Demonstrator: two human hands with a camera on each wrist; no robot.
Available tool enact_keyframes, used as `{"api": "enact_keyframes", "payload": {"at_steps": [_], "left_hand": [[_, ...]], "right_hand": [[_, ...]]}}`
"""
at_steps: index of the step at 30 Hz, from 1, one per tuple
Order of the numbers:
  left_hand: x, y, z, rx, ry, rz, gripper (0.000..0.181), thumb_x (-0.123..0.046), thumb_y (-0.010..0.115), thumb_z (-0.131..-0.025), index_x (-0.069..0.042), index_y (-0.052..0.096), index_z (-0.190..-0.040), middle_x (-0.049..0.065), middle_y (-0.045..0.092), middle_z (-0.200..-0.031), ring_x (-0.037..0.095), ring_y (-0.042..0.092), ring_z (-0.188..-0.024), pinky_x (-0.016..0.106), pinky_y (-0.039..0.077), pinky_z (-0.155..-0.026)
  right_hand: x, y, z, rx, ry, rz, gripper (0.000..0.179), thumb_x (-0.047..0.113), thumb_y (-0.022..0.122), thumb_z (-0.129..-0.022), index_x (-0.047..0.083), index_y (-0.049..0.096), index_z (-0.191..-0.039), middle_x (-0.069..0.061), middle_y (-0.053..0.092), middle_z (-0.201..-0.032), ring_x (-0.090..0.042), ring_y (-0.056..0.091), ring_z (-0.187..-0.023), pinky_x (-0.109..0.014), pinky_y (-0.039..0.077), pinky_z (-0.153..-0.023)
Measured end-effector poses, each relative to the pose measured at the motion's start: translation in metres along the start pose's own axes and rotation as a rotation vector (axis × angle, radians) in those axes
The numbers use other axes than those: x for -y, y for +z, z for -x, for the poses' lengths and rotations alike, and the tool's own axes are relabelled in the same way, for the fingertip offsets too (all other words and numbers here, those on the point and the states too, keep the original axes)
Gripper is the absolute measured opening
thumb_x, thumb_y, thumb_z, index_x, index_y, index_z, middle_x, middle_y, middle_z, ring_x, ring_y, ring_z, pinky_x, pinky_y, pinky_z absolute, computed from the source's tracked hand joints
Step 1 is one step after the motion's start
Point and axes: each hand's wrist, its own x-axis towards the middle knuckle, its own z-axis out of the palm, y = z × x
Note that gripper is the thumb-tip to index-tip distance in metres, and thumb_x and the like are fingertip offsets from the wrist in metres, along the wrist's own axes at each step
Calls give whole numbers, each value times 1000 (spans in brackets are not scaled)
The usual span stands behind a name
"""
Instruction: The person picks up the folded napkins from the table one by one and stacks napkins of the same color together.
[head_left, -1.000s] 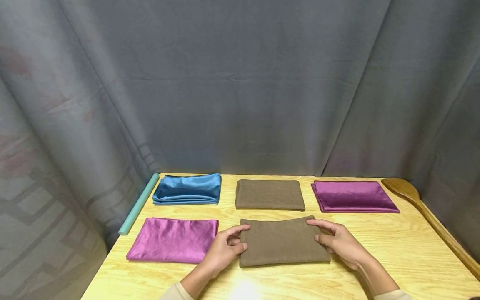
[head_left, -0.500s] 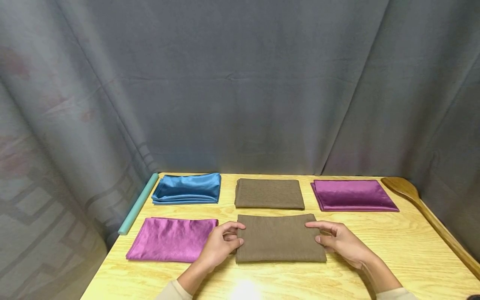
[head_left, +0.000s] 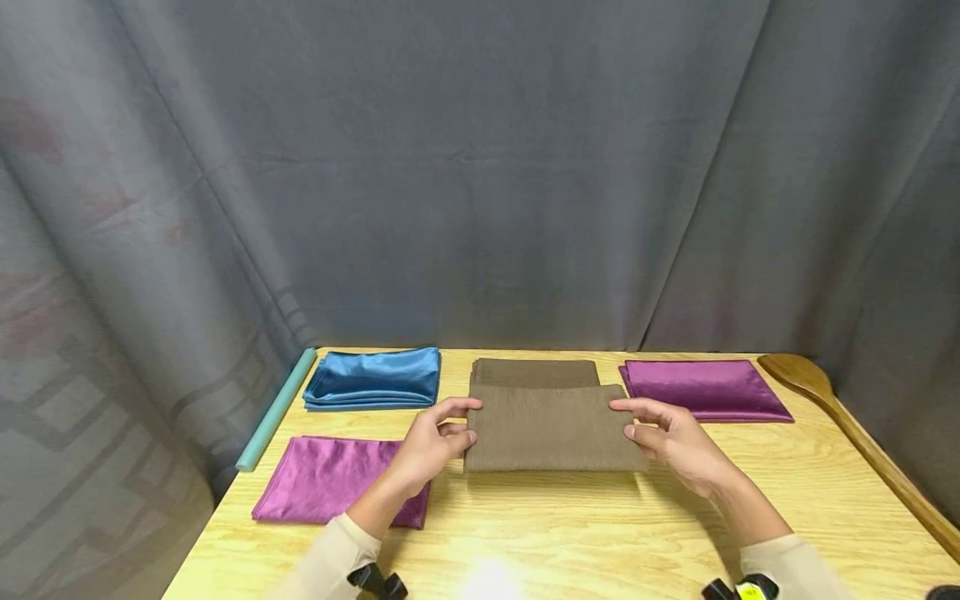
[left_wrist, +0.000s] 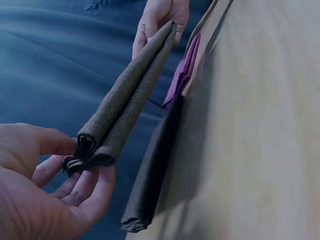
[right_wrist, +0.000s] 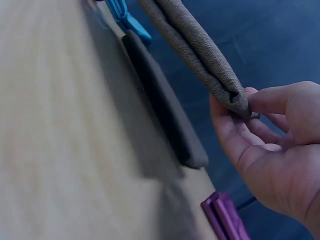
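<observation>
Both hands hold a folded brown cloth (head_left: 551,429) in the air above the table. My left hand (head_left: 431,446) pinches its left end, thumb on one face and fingers on the other, as the left wrist view shows. At the opposite end my right hand (head_left: 678,442) pinches the cloth (right_wrist: 200,50) the same way. Behind and below it a second folded brown cloth (head_left: 532,372) lies on the table, its front part hidden in the head view. Both wrist views show a gap between the raised cloth and the lying one (left_wrist: 155,170).
A folded blue cloth (head_left: 375,379) lies at the back left, a dark purple one (head_left: 705,389) at the back right. A pink-purple cloth (head_left: 322,479) sits front left, partly behind the left arm. A green rod (head_left: 277,408) and a long wooden spoon (head_left: 847,417) line the table's sides.
The held brown cloth has risen off the table and moved away from me, now covering part of the rear brown cloth. Both hands moved forward with it.
</observation>
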Motion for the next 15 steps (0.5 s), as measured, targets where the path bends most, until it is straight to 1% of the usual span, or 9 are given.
{"api": "enact_keyframes", "payload": {"at_steps": [3,6,8,9,12,15], "left_hand": [[-7,-5,-13,-23,23,-30,43,6,64,-93,-9,67,-133,20,61,-131,15,67,-98,24,54,-75],[-12,-8,-26,-44,33,-38,45,6,63,-92,-11,68,-133,19,63,-130,13,66,-91,22,51,-70],[-15,-10,-35,-46,31,-30,46,7,62,-92,-11,67,-134,19,63,-129,11,63,-87,21,48,-65],[-16,-11,-39,-43,28,-31,47,6,61,-92,-11,66,-135,19,63,-130,11,62,-85,21,46,-64],[-17,-13,-52,-30,6,-35,49,6,60,-93,-12,65,-138,18,60,-132,11,61,-86,22,47,-65],[-16,-15,-65,-14,-21,-34,52,5,59,-94,-14,62,-141,18,57,-136,13,62,-93,25,50,-70]], "right_hand": [[6,0,-11,-40,-19,-11,44,9,64,-100,-3,55,-142,5,44,-89,-5,45,-74,-25,44,-63],[7,1,-23,-71,-34,-30,44,9,63,-101,-4,54,-142,5,46,-92,-4,46,-77,-23,44,-65],[6,1,-31,-91,-33,-53,44,9,63,-101,-4,54,-142,5,47,-93,-4,46,-77,-22,44,-65],[6,0,-35,-103,-31,-65,43,8,63,-101,-4,55,-142,6,46,-92,-3,46,-74,-21,43,-62],[5,-1,-46,-116,-22,-113,44,7,61,-101,-3,53,-143,6,44,-92,-2,42,-69,-18,38,-57],[4,-3,-57,-127,7,-166,44,6,59,-102,0,53,-145,6,43,-96,-3,41,-71,-17,37,-58]]}}
